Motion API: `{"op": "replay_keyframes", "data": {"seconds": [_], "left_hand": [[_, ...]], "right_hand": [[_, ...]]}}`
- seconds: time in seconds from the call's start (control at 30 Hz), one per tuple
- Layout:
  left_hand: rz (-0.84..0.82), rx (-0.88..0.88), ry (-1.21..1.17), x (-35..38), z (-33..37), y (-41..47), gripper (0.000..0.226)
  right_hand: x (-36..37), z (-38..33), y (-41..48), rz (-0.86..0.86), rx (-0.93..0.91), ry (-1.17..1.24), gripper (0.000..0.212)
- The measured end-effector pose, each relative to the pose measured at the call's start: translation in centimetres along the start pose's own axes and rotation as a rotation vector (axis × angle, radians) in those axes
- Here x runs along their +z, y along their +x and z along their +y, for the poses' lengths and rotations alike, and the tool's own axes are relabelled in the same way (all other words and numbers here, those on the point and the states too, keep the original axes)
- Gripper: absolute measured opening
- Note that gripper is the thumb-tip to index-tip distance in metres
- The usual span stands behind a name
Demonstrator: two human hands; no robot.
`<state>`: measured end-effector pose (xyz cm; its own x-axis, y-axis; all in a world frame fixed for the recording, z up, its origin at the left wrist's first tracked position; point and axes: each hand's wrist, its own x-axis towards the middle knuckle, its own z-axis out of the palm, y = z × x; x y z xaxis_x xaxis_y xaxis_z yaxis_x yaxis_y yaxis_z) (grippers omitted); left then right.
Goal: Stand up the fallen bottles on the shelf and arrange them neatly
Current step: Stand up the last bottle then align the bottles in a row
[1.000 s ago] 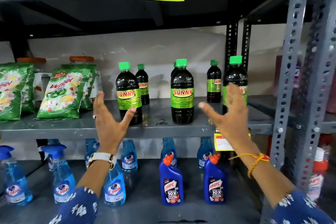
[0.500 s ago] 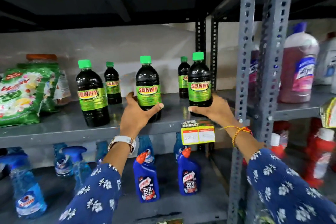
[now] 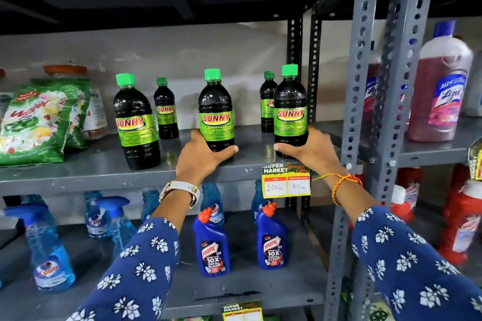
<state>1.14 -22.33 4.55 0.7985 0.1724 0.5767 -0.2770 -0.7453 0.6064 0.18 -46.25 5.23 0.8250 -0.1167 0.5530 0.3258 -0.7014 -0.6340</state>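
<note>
Several dark Sunny bottles with green caps stand upright on the grey middle shelf [image 3: 78, 172]. My left hand [image 3: 200, 159] grips the base of the middle bottle [image 3: 216, 112]. Around the base of the right bottle [image 3: 290, 109], near the shelf's right end, my right hand [image 3: 313, 151] is closed. A third large bottle [image 3: 135, 122] stands free to the left. Two smaller bottles stand behind: the back left bottle [image 3: 166, 109] and the back right bottle [image 3: 267, 101], the latter partly hidden by the right bottle.
Green detergent bags [image 3: 39, 120] lean at the shelf's left. A price tag [image 3: 286, 181] hangs on the shelf edge. Perforated grey uprights [image 3: 357, 86] stand just right of my right hand. Blue spray bottles [image 3: 49, 250] and Harpic bottles [image 3: 212, 245] fill the lower shelf. A pink Lizol bottle [image 3: 440, 86] stands at right.
A second ago both hands were open and raised in front of the shelf; they have since closed on the bases of the middle and right bottles. The view shifted right.
</note>
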Motion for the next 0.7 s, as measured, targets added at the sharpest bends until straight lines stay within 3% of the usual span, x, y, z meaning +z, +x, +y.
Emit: {"op": "replay_keyframes", "data": {"seconds": [0.57,0.7], "left_hand": [[-0.018,0.028,-0.004,-0.04,-0.21,0.04,0.083],[-0.003,0.022,-0.040,0.16,-0.27,0.00,0.094]], "right_hand": [[-0.25,0.09,-0.19,-0.052,-0.028,0.038,0.053],[-0.52,-0.28,-0.33,-0.054,-0.018,0.075,0.058]]}}
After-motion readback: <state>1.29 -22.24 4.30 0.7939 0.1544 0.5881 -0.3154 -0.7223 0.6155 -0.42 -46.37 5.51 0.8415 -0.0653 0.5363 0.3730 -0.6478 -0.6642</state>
